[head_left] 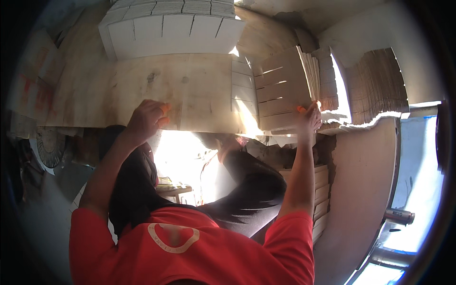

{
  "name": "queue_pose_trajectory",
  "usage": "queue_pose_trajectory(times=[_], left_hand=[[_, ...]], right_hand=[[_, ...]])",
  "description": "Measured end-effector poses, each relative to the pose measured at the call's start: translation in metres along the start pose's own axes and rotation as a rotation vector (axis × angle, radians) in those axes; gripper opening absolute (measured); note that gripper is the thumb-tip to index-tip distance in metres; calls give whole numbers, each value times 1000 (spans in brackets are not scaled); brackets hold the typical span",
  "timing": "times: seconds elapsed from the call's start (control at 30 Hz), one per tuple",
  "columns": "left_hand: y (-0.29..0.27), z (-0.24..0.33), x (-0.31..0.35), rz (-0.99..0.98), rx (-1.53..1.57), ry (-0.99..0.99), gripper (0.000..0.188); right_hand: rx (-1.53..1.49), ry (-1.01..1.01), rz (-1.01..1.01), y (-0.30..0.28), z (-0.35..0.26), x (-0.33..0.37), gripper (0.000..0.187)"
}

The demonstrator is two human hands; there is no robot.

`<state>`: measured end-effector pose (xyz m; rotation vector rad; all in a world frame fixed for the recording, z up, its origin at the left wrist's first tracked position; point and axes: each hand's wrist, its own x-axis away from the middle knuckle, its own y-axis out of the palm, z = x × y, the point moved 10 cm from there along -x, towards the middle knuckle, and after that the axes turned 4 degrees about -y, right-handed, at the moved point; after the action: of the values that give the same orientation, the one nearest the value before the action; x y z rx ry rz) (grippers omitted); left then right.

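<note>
My left hand [146,119] rests near the front edge of a pale wooden table [142,90], fingers curled and nothing in it. Orange covers sit on its fingertips. My right hand [308,118], also with orange fingertip covers, pinches the near right corner of a stack of brown slotted cardboard sheets [278,88] lying on the table. A fanned pile of similar sheets [325,80] leans just right of that stack.
White flat sheets [166,28] are stacked at the table's far side. A thick brown stack [380,85] stands on the right. More cardboard [322,190] is piled under the table by my right leg. A metal pipe [399,216] sits at lower right.
</note>
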<state>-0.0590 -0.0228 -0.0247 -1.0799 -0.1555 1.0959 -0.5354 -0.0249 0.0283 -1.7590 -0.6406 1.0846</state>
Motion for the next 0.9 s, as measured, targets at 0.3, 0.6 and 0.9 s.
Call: queue_pose_trajectory(times=[0.3,0.6,0.9], left_hand=[[-48,-67,-131,301,-142,-49,53],[-9,-105,-250,155,-464,-153,62],[8,-118,-270,270,-445,52,30]], right_hand=[[-449,-187,326,-111,-114,20,36],[-715,-409,207,-63,-186,36,54],[-699,-445,225,-58,-193,37,54]])
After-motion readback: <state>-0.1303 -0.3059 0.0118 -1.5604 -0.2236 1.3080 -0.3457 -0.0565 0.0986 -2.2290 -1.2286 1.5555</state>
